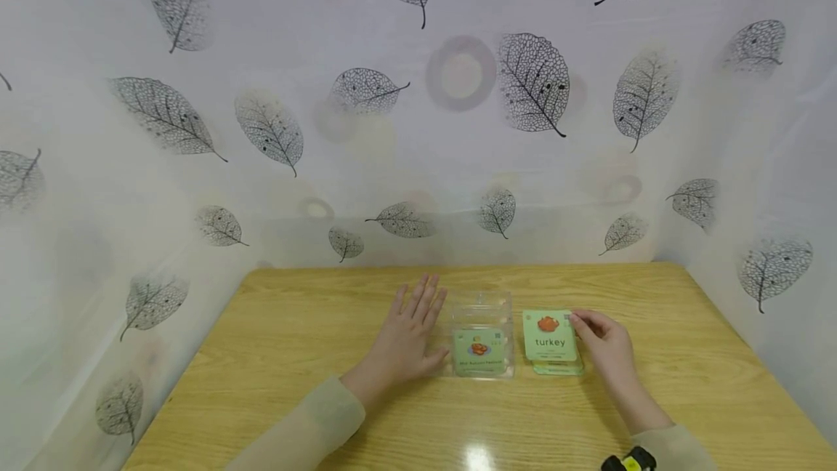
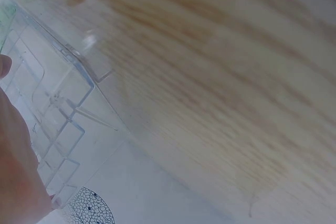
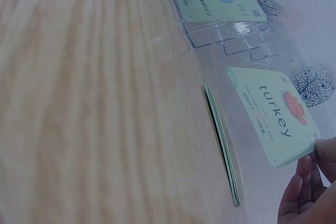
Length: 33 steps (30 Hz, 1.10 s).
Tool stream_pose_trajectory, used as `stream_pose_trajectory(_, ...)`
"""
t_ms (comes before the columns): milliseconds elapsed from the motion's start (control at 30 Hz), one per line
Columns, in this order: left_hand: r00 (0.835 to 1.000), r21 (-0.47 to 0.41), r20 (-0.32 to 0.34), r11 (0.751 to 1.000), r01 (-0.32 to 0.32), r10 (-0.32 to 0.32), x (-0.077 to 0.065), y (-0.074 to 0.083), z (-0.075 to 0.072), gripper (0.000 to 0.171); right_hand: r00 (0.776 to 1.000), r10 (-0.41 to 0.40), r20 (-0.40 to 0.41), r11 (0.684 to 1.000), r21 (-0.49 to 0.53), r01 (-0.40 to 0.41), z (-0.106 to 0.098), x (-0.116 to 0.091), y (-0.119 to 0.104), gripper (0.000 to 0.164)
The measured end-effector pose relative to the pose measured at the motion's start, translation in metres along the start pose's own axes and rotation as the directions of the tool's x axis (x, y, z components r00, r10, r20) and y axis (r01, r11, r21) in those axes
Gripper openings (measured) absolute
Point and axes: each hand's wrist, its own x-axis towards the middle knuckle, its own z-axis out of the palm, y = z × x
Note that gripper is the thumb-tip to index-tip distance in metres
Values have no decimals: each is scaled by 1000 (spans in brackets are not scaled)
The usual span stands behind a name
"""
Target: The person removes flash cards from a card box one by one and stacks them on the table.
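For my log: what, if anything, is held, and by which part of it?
The turkey card, pinched at its upper-right corner by the right grip; the left grip holds nothing.

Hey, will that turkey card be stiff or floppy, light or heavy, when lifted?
The turkey card is probably fairly stiff: it looks nearly flat, though the right hand pinches it only near one corner. It's likely light too, judging by thin edges in the card pile.

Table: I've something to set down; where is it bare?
Bare table lies left of the left hand and right of the right hand. It is crowded between them: clear case, card stack and the turkey card held above it.
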Motion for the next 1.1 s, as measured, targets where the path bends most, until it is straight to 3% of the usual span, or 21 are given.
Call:
stream_pose_trajectory(700, 999, 6, 34, 1000, 4, -4, 1, 0, 0, 104, 998, 57, 37, 996, -71, -54, -1, 1, 7, 39)
stream_pose_trajectory(1100, 999, 33, 33, 999, 4, -5, 1, 0, 0, 104, 1000, 16, 20, 995, -96, -14, -4, 4, 16, 34)
